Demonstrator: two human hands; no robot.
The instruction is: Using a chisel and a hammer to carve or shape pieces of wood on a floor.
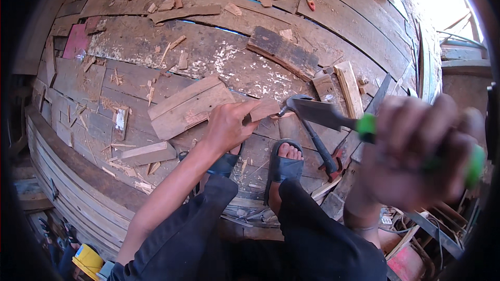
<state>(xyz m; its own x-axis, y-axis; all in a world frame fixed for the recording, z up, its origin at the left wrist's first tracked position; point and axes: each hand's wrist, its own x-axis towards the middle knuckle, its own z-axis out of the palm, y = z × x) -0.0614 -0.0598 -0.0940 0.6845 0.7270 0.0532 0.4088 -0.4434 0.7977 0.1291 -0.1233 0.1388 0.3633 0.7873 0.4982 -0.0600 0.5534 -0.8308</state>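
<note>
Gripping a small piece of wood in my left hand, I hold it out above the plank floor, ahead of my 2 sandalled feet, fingers closed around its near end. My right hand, blurred, has its fingers clenched on the green-and-black handle of a broad-bladed knife; I cannot tell whether the blade touches the wood. The wood looks light, stiff and dry, hardly slippery, though thin edges may split along the grain. I judge the safest hold is at the end farthest from the blade, fingertips tucked back. The knife seems heavier and wants a full fist around its handle, well behind the steel.
</note>
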